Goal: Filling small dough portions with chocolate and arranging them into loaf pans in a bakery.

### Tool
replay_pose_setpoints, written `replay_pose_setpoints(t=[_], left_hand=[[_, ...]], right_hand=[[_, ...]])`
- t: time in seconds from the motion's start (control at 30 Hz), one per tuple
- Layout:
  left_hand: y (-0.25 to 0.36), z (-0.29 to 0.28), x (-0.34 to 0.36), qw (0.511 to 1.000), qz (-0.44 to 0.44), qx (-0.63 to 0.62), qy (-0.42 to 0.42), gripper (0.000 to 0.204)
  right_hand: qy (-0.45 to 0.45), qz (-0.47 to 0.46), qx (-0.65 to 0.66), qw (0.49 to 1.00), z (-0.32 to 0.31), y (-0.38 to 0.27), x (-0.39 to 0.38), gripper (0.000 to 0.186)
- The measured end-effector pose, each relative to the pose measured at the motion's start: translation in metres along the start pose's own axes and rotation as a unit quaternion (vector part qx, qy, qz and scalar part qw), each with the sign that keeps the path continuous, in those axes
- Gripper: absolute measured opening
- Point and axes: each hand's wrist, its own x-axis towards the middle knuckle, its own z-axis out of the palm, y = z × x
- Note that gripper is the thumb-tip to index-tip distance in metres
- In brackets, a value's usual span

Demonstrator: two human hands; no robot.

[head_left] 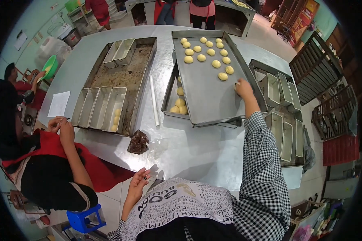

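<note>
My right hand (244,90) reaches over the right side of a large grey metal tray (207,98). Its fingers are closed at the tray's surface, and a small bit of yellow dough shows at the fingertips, mostly hidden by them. Several round yellow dough balls (216,64) sit in loose rows across the far part of this tray. My left hand (137,187) is held low by the table's near edge, palm up, fingers loosely curled and apart. A small dark spot shows at its fingers; I see nothing held there.
Beneath the tray, a second tray (167,105) holds more dough balls. Trays with loaf tins (118,105) stand left and right (286,141). A white tube (154,100), brown lump in plastic (138,142) and paper sheet (59,104) lie on the table. A person's hands (62,127) are at left.
</note>
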Motion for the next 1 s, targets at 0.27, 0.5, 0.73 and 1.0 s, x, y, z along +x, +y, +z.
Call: replay_pose_setpoints(t=[0.27, 0.5, 0.73, 1.0], left_hand=[[0.078, 0.071, 0.016, 0.986, 0.113, 0.052, -0.116, 0.045], [0.076, 0.147, 0.039, 0.955, 0.053, -0.248, -0.156, 0.040], [0.060, 0.148, 0.016, 0.954, 0.056, -0.286, -0.074, 0.041], [0.037, 0.136, 0.006, 0.961, 0.075, -0.255, -0.070, 0.029]], right_hand=[[-0.212, -0.062, 0.801, 0.557, -0.105, -0.075, -0.087, 0.030], [-0.061, -0.416, 0.337, 0.842, -0.145, -0.191, -0.272, 0.051], [-0.057, -0.360, 0.442, 0.820, -0.131, -0.177, -0.293, 0.059], [-0.271, -0.194, 0.600, 0.727, -0.083, -0.189, -0.331, 0.054]])
